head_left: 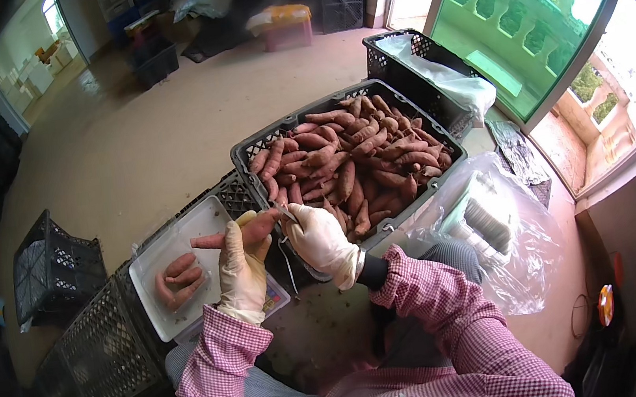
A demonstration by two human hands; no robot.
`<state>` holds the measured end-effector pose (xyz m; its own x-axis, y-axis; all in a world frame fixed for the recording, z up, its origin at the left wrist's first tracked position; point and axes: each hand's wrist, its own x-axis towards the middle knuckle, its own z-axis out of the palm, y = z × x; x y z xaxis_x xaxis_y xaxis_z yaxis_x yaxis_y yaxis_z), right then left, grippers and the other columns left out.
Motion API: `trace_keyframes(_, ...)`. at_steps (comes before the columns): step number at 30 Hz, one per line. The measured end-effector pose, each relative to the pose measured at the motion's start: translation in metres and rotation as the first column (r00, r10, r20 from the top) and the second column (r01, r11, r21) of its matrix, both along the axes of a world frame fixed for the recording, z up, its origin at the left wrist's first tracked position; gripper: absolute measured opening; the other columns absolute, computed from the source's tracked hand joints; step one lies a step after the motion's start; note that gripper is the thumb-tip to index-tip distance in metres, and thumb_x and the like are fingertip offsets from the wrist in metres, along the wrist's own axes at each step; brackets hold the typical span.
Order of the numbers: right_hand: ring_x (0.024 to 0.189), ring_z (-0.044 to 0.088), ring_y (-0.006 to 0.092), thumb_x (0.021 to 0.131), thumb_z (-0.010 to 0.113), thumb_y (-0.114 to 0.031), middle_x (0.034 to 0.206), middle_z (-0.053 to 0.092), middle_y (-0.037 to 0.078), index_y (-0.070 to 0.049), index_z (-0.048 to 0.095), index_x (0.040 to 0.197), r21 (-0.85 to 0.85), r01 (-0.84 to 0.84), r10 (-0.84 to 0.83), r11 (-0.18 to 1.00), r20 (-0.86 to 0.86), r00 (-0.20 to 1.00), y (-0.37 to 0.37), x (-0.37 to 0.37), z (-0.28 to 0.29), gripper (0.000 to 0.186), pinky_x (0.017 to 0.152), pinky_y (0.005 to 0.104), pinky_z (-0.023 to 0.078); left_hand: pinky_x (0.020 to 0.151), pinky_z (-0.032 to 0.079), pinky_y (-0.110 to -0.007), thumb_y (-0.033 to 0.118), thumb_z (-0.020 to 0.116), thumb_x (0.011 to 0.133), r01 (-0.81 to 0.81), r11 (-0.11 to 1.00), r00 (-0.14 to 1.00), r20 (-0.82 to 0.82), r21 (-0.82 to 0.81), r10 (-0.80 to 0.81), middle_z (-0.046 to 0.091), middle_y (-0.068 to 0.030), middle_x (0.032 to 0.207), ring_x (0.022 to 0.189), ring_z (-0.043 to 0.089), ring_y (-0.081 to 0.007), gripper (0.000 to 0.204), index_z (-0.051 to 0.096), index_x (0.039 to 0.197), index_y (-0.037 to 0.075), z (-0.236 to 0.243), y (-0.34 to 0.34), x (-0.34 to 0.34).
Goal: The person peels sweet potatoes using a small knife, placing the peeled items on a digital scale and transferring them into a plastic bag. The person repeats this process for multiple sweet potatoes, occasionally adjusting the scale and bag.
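My left hand (240,275), in a pale glove, is wrapped around a reddish sweet potato (210,241) held level above a white tray (152,318). At the sweet potato's right end, my gloved right hand (323,239) is closed on a small metal-bladed tool (286,213), whose exact kind I cannot make out. Its tip is close to or touching that end. A few loose sweet potatoes (181,279) lie in the tray. Just beyond my hands, a black crate (240,160) is heaped with many more sweet potatoes (346,167).
Clear plastic bags (531,252) with pale foam-like sheets lie on the right. Behind the full crate stands another black crate (422,78) with plastic draped over it. Black crates (99,356) are at the left, and a pink stool (288,34) stands at the back.
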<state>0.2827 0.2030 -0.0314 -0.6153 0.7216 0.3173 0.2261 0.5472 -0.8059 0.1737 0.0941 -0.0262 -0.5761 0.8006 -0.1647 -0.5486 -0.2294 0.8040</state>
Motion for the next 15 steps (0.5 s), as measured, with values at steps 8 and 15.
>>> trace_keyframes(8, 0.075, 0.063, 0.0370, 0.086, 0.055, -0.016, 0.079, 0.064, 0.022, -0.002, 0.066, 0.089, -0.207, -0.114, 0.156, 0.972, 0.201, 0.967, 0.018, 0.005, -0.002, 0.018, 0.068, 0.0444, 0.050, 0.084, 0.054, -0.027, 0.044, 0.056, 0.096, 0.025, 0.995, 0.999, 0.039, 0.099, -0.029, 0.067, -0.0091, 0.114, 0.103, 0.064, -0.0149, 0.045, 0.060, 0.117, 0.004, -0.008, -0.002, -0.008)
trace_keyframes(15, 0.074, 0.066, 0.0352, 0.086, 0.053, -0.022, 0.082, 0.067, 0.021, -0.004, 0.067, 0.092, -0.249, -0.048, 0.133, 0.967, 0.338, 0.932, 0.046, 0.008, -0.045, 0.024, 0.069, 0.0403, 0.053, 0.076, 0.058, -0.027, 0.043, 0.054, 0.097, -0.225, 0.935, 0.973, 0.106, 0.273, 0.204, 0.064, -0.0135, 0.115, 0.109, 0.061, -0.0240, 0.044, 0.061, 0.113, 0.003, 0.022, -0.019, -0.061)
